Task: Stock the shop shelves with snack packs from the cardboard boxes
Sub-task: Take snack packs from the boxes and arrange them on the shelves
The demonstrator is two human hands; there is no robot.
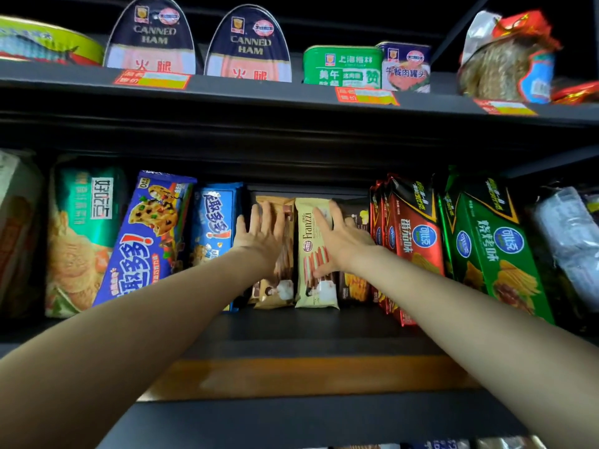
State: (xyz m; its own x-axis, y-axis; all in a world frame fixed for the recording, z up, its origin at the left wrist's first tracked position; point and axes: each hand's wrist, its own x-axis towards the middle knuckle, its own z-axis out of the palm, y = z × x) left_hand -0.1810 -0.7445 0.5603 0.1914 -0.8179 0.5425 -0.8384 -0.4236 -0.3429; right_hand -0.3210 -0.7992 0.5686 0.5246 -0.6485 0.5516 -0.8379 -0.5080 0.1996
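Your left hand [259, 236] lies with straight, spread fingers flat on the brown wafer pack [275, 286]. Your right hand [340, 241], fingers likewise straight, presses the cream Franzzi pack [312, 286] just beside it. Both packs stand upright on the shelf [308, 325], gripped by neither hand.

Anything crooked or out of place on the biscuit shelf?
Yes. The blue cookie pack left of the hands leans sharply to the right instead of standing upright like the red packs. The Franzzi pack stands straight.
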